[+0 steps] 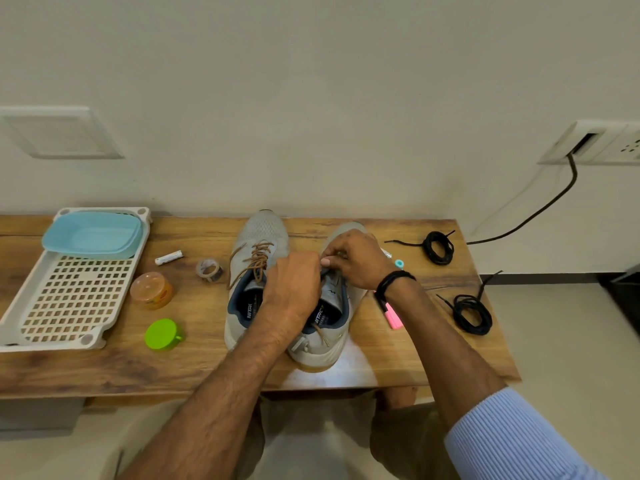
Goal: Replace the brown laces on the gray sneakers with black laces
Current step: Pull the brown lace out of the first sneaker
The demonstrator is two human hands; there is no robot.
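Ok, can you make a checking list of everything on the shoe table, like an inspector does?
Surface: wooden table, crowded.
Job's things: first sneaker has brown laces; second sneaker is in both hands; far black laces and near black laces lie coiled at right.
Clutter: white tray with blue tub, battery, tape roll, orange jar, green lid, pink marker.
Grippers: left hand and right hand grip second sneaker near its tongue.
Cables: dark cable runs from wall socket behind table.
Surroundings: pale wall, blank wall plate.
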